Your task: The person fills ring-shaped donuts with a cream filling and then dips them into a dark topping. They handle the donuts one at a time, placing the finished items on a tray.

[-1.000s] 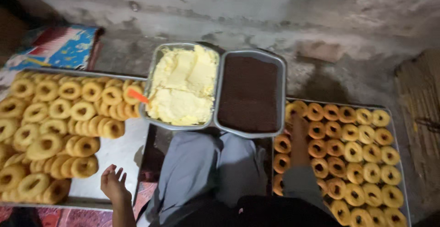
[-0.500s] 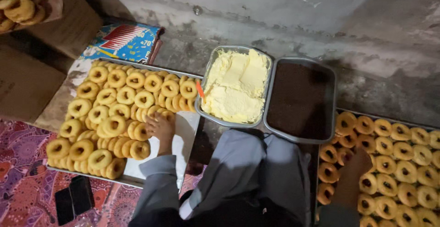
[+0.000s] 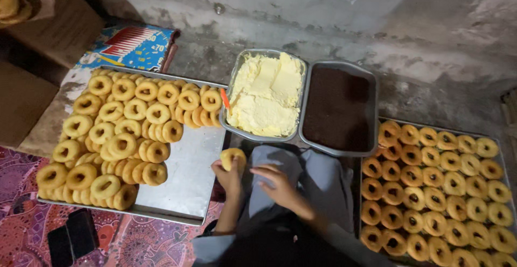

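Left hand [image 3: 229, 176] has its grip closed on one donut [image 3: 233, 158], held over the lap just past the left tray [image 3: 186, 181]. Right hand [image 3: 277, 183] sits beside it, fingers loosely apart, holding nothing. Cream pan [image 3: 266, 95] is right ahead.

The right tray [image 3: 501, 154] of doughnuts runs off the frame's edge; an orange tool [image 3: 225, 100] sits mostly buried in the cream.

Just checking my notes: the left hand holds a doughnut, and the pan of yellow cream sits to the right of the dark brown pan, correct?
Not quite. In the head view the left hand does hold a doughnut, but the pan of yellow cream sits left of the dark brown pan.
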